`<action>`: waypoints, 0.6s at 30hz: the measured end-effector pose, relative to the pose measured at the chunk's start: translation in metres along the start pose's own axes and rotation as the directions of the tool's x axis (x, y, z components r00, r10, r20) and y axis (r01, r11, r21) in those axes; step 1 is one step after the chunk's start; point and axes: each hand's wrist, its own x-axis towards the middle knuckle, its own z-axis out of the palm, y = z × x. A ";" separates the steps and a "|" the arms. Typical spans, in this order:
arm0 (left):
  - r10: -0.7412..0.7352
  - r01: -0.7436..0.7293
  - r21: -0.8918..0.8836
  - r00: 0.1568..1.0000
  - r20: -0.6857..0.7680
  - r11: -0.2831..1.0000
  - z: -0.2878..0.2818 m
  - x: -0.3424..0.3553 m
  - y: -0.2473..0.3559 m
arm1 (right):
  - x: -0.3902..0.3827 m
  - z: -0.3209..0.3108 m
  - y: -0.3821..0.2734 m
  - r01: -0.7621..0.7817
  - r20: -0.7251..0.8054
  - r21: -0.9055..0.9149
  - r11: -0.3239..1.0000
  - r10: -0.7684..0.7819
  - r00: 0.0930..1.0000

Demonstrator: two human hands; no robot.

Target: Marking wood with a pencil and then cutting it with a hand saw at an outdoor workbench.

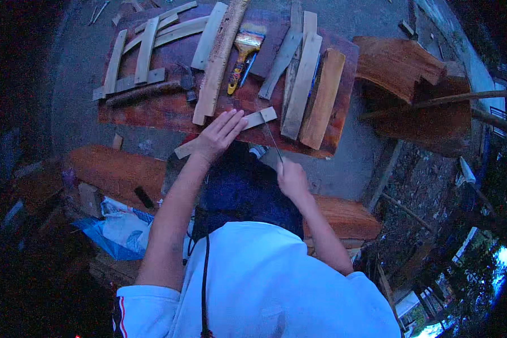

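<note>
My left hand point(222, 132) lies across a pale wooden slat point(260, 117), fingers stretched out on top of it near the front edge of the reddish-brown board table point(341, 121). My right hand point(291, 177) is closed around the handle of a thin, straight-bladed saw or similar tool point(273, 141), whose blade reaches up across the slat, right of my left hand. Its exact type is hard to make out. Just beyond lie a long rough-edged plank point(221, 50) and a yellow-handled paintbrush point(242, 62).
Short boards point(146, 50) and grey and tan planks point(310, 73) cover much of the table. Rust-brown wooden slabs point(397, 70) with poles stand at right. A bench-like timber point(118, 169) runs beneath, with a blue-and-white bag point(112, 225) at left.
</note>
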 end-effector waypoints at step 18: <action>-0.024 0.027 -0.066 0.999 0.044 0.997 -0.012 0.009 0.001 | -0.027 -0.005 -0.002 -0.134 0.021 -0.027 0.991 0.134 0.991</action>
